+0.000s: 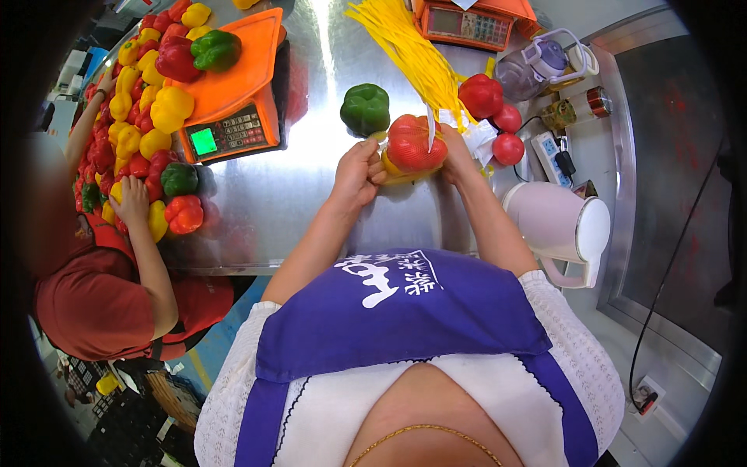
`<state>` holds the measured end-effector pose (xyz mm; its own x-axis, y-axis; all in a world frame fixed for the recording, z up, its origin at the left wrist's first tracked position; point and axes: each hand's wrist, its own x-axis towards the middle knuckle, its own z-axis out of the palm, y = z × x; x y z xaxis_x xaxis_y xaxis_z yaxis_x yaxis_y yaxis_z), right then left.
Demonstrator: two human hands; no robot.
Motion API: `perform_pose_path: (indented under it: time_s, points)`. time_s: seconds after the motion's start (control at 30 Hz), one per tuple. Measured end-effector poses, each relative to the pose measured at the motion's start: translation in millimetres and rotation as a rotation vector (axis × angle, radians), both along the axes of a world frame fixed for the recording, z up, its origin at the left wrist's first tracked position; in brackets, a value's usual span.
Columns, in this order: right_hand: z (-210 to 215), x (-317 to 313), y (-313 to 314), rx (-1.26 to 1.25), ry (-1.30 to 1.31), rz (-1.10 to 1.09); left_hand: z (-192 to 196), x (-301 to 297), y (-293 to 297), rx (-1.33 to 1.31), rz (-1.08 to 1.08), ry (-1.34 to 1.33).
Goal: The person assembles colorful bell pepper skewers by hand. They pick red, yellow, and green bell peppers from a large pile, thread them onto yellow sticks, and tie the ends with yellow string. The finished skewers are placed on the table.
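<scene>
Between my two hands is a red bell pepper (415,140) in yellow netting, with yellow showing beneath it. A thin white strip runs up its right side. My left hand (360,170) pinches the left side of the net with fingers curled in. On the right side, my right hand (457,156) holds the bundle; its fingertips are partly hidden behind the pepper. Just beyond my left hand a green bell pepper (365,110) sits on the steel table (319,86). A bunch of yellow net sleeves (405,47) lies past the netted pepper.
An orange scale (233,93) bearing red and green peppers stands left, beside a heap of peppers (124,140) where a co-worker's hand (132,201) rests. At right are a red pepper (481,96), tomatoes (508,149), a bottle (529,70), power strip (552,159) and pink kettle (548,222).
</scene>
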<state>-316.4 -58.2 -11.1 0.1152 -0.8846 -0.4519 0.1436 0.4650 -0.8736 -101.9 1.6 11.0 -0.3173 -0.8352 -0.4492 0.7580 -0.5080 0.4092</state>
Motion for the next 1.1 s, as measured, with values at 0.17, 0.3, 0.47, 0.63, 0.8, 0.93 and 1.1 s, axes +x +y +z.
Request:
perform_pose_path:
  time_s: [0.17,0.3,0.47,0.63,0.8,0.93,1.1]
  points:
    - [6.7,6.5,6.1,-0.138,0.243,-0.050,9.4,-35.4,-5.2,-0.335,0.220,-1.071]
    - [34.6,17.6,11.8,-0.187,0.239,-0.045,0.5,-36.0,-7.0,-0.398,0.226,-1.236]
    - [73.4,26.3,33.9,-0.050,0.004,0.001,26.6,-30.2,0.7,-0.279,0.108,-1.148]
    - [124.4,31.4,39.2,-0.216,-0.116,0.051,73.3,-9.7,-0.1,-0.412,0.153,-1.213]
    - [176.6,74.8,-25.8,-0.243,-0.156,0.020,128.9,27.4,-66.1,-0.368,0.185,-0.992]
    - [124.0,75.8,-78.2,0.018,-0.105,0.151,105.8,40.0,-99.2,-0.229,0.078,-0.968]
    - [98.4,78.1,-78.3,0.056,-0.086,0.142,84.5,38.6,-92.9,-0.119,0.129,-0.699]
